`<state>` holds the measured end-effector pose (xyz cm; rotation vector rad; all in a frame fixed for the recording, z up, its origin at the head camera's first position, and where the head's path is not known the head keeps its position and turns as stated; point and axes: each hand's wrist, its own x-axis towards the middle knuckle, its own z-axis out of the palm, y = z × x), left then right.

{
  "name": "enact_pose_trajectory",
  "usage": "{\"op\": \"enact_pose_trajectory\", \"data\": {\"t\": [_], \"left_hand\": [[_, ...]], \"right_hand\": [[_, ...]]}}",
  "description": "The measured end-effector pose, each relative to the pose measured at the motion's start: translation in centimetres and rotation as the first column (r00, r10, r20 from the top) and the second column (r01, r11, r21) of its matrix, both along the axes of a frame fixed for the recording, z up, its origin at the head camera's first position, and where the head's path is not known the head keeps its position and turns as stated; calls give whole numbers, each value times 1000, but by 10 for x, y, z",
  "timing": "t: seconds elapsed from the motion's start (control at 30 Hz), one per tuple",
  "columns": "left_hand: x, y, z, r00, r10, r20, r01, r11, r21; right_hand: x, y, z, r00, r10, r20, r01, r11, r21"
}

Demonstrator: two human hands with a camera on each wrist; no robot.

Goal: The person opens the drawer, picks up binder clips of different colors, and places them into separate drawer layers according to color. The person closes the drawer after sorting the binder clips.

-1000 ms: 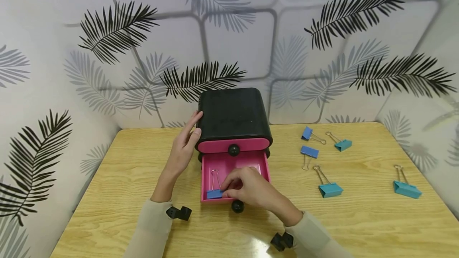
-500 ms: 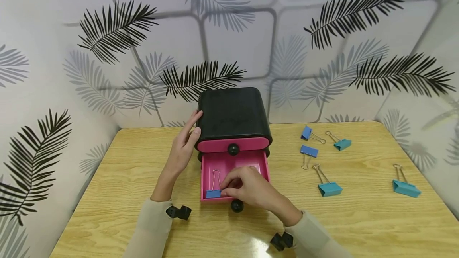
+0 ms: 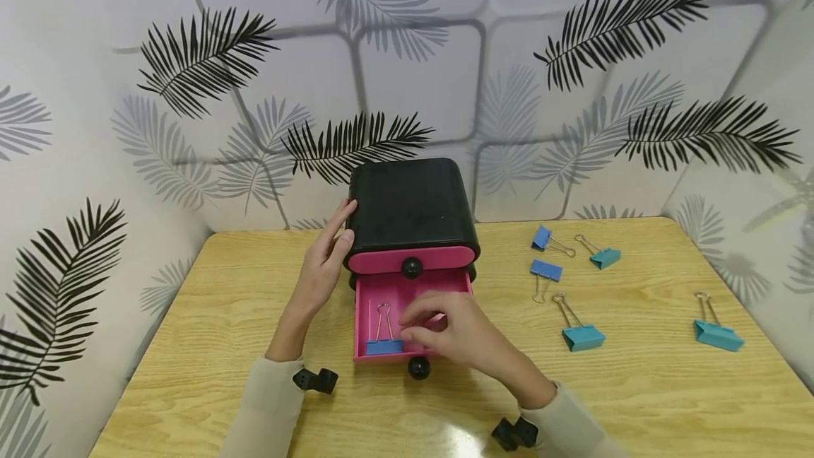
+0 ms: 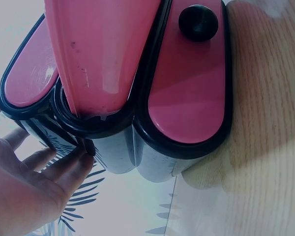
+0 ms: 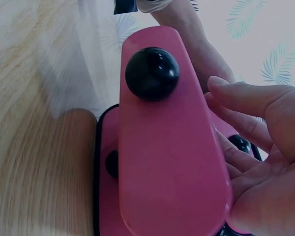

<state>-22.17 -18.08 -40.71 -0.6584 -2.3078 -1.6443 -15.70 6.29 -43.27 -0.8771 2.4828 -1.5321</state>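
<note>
A black cabinet [image 3: 410,200] with pink drawers stands on the table, and its middle drawer [image 3: 407,287] is pulled out. Inside, near the front left, lies a blue binder clip [image 3: 384,347] with its wire handles pointing back. My left hand [image 3: 323,260] rests against the cabinet's left side with extended fingers, which the left wrist view also shows. Over the drawer's right part hovers my right hand [image 3: 461,327], fingers loosely bent and apart from the clip. In the right wrist view its thumb and fingers are spread beside the drawer front [image 5: 172,147].
To the right lie two blue binder clips, the upper one [image 3: 543,238] and the lower one [image 3: 546,271]. Teal clips lie near them, one at the back [image 3: 605,258] and one in front [image 3: 583,337]. Another teal clip [image 3: 717,336] is farther right. A patterned wall stands behind.
My right hand has let go of the blue binder clip in the drawer and drawn back slightly to the right. The left hand stays on the cabinet.
</note>
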Motion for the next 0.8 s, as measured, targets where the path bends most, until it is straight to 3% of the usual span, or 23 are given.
{"op": "enact_pose_trajectory", "data": {"t": [0.33,0.5,0.8], "left_hand": [[1,0,0,1000,-10,0,10,1000,5],[-1,1,1,1000,-5,-4,5,1000,4],[-1,1,-1,1000,3,2,-3,1000,-6]], "right_hand": [[7,21,-1,998,-54,-14,53,997,-60],[10,30,-2,995,-79,-59,71,990,-120],[15,48,-1,982,-143,-124,125,982,-139]]}}
